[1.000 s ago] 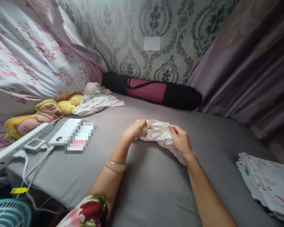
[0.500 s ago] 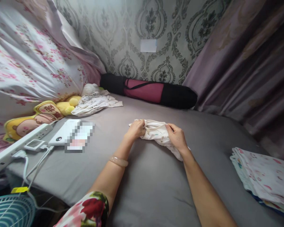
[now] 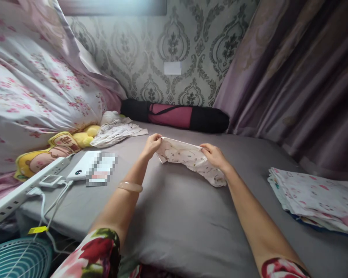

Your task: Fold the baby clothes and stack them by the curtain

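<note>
A small white garment (image 3: 188, 154) with a fine print, which looks like baby clothing, is stretched above the grey bed sheet. My left hand (image 3: 153, 146) pinches one end of its straight upper edge. At the other end of that edge, my right hand (image 3: 215, 156) grips the cloth between thumb and fingers. The edge is taut, and the rest hangs in loose folds, with a longer part drooping below my right hand. Exactly which kind of garment it is, I cannot tell.
Folded printed cloths (image 3: 313, 197) are stacked at the right. Another printed white cloth (image 3: 116, 131) lies crumpled near yellow plush toys (image 3: 46, 152). At the left are a power strip (image 3: 26, 193), cables and a white box (image 3: 84, 166). A black-and-maroon long bag (image 3: 174, 116) lies along the wall.
Both hands have spread apart and risen slightly, my left hand moving left. The bunched garment is now pulled open along its upper edge. The camera view has shifted a little.
</note>
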A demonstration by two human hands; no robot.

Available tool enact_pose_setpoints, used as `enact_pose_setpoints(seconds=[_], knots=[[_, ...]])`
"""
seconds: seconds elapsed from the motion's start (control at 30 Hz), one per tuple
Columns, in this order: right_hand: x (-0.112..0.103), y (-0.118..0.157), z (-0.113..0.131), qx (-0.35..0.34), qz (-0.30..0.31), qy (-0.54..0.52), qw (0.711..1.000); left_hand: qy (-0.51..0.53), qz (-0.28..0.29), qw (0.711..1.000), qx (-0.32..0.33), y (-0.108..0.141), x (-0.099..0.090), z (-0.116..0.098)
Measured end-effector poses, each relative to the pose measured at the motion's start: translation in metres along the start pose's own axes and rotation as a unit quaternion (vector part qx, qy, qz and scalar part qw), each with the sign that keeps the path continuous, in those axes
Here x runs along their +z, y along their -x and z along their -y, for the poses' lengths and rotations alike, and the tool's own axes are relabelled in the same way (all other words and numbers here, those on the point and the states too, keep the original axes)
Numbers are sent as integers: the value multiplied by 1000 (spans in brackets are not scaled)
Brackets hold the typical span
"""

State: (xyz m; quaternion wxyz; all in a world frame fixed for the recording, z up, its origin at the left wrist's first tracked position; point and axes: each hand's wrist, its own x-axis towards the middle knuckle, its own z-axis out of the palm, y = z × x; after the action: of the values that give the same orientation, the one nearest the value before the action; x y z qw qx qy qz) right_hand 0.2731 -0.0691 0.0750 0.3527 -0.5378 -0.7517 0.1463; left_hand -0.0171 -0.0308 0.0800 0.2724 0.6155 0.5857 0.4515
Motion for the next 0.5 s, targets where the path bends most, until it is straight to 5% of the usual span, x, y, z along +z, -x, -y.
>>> enact_pose_setpoints(seconds=[0.1, 0.23, 0.33, 0.43, 0.5], knots=[[-23, -7, 9, 8, -33, 6, 999, 40, 6, 998, 48, -2, -14, -22], [-63, -7, 34, -19, -69, -33, 997, -47, 0, 981, 191, 8, -41, -67], [-99, 2, 59, -17, 22, -95, 995, -45, -10, 966, 254, 20, -61, -92], [-124, 4, 74, 10, 150, -106, 983, 24, 43, 969, 242, 19, -64, -95], [-127, -5, 76, 13, 117, -78, 990, 19, 72, 973, 218, 9, -53, -89]])
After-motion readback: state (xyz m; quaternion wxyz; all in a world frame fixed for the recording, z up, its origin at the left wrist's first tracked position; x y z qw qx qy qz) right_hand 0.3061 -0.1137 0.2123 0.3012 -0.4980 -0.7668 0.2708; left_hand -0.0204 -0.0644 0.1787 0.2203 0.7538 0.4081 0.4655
